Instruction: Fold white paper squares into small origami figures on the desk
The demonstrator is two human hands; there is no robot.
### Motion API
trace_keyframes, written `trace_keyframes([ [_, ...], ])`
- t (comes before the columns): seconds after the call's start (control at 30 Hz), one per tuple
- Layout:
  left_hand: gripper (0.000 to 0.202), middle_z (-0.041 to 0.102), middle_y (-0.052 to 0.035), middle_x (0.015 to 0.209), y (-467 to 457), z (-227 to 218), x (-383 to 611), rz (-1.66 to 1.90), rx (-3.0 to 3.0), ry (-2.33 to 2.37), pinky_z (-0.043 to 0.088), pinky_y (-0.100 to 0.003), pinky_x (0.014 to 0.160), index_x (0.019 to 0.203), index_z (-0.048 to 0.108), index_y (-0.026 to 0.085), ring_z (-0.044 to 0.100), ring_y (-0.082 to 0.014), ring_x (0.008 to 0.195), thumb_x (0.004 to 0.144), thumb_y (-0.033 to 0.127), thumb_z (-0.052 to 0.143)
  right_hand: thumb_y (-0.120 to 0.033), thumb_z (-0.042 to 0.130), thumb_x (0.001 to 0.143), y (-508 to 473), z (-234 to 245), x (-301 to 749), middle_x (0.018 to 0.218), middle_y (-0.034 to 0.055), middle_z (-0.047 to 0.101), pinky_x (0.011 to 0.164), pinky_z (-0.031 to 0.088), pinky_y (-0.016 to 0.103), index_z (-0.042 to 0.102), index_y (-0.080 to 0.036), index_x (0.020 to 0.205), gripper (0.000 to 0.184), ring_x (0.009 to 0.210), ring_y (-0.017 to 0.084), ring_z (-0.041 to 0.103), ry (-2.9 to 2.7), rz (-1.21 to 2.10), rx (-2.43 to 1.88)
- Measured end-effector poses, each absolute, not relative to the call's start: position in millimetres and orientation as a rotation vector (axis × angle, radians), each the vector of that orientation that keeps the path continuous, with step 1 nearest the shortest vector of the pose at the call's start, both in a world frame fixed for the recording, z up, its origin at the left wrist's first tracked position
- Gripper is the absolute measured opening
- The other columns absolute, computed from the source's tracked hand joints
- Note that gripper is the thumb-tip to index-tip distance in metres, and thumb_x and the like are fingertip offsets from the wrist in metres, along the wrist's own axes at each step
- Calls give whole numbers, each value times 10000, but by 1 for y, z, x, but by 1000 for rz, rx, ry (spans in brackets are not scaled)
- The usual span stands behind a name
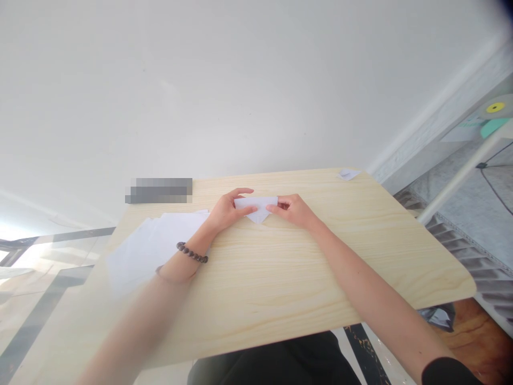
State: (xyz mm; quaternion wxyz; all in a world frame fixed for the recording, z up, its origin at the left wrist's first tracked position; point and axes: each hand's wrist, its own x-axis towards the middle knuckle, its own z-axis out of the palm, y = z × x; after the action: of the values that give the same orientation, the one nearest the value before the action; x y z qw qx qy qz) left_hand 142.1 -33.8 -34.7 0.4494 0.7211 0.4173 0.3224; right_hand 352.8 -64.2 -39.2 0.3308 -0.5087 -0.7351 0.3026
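Note:
Between my two hands is a small folded piece of white paper (259, 203), with a straight upper edge and a point facing down toward me. My left hand (227, 210) pinches its left end, thumb on the near face and index finger stretched out above the top edge. The right end is gripped by my right hand (294, 209), thumb in front and the other fingers curled behind. Fingers behind the paper are partly hidden. White paper sheets (156, 240) lie spread under and beside my left forearm.
The light wooden table (280, 289) stands against a white wall (240, 96). A folded white paper piece (348, 175) rests at its far right corner. A pixelated grey patch (160, 191) covers something at the far left edge. Beyond the right side stands a pale pole (457, 179).

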Motion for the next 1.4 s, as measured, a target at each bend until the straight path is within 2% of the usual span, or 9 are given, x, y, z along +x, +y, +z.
trace_keyframes([
  [0.17, 430, 616, -39, 977, -38, -29, 144, 819, 1835, 1059, 422, -236, 635, 1003, 593, 183, 554, -153, 752, 650, 424, 640, -439, 511, 730, -65, -41, 343, 530, -36, 294, 467, 214, 230, 403, -165, 506, 371, 496, 67, 261, -1965, 698, -1302],
  [0.27, 393, 620, -39, 974, -39, -28, 145, 817, 1830, 1060, 420, -234, 656, 973, 600, 172, 554, -159, 782, 662, 409, 627, -438, 517, 728, -65, -41, 341, 522, -39, 301, 471, 230, 230, 343, -171, 488, 399, 489, 66, 275, -1972, 656, -1287],
  [0.43, 373, 613, -33, 985, -39, -28, 144, 831, 1851, 1051, 411, -219, 640, 966, 599, 172, 543, -138, 746, 665, 390, 622, -423, 521, 737, -66, -42, 337, 561, -31, 378, 497, 276, 234, 424, -174, 538, 333, 503, 75, 338, -1956, 596, -1242],
  [0.6, 380, 606, -17, 864, -38, -30, 144, 828, 1851, 1050, 374, -192, 527, 992, 576, 167, 479, -84, 582, 658, 345, 621, -403, 513, 750, -64, -44, 331, 628, -5, 438, 521, 300, 241, 526, -169, 606, 275, 539, 92, 385, -1967, 555, -1189],
  [0.8, 359, 607, -29, 844, -37, -32, 145, 854, 1783, 1052, 385, -189, 523, 971, 579, 149, 502, -90, 592, 646, 300, 608, -375, 527, 753, -62, -40, 338, 641, -9, 424, 505, 281, 236, 504, -167, 592, 264, 527, 82, 363, -1971, 593, -1180],
  [1.0, 372, 588, 17, 587, -33, -35, 140, 743, 1746, 1065, 329, -189, 449, 990, 611, 146, 449, -73, 461, 664, 324, 597, -397, 543, 742, -62, -36, 354, 610, -29, 370, 500, 260, 232, 446, -165, 559, 311, 520, 71, 330, -1953, 676, -1215],
  [1.2, 388, 673, -37, 723, -28, -40, 133, 793, 1621, 1020, 446, -244, 643, 954, 608, 115, 589, -138, 651, 645, 348, 641, -453, 559, 715, -59, -39, 370, 571, -50, 276, 467, 204, 225, 357, -175, 555, 379, 504, 62, 256, -1881, 757, -1333],
  [1.4, 357, 672, -34, 734, -29, -39, 134, 778, 1652, 993, 454, -262, 671, 963, 608, 134, 606, -156, 704, 693, 368, 613, -469, 562, 704, -60, -39, 365, 560, -50, 273, 462, 204, 225, 344, -173, 535, 404, 498, 59, 256, -1855, 720, -1367],
])
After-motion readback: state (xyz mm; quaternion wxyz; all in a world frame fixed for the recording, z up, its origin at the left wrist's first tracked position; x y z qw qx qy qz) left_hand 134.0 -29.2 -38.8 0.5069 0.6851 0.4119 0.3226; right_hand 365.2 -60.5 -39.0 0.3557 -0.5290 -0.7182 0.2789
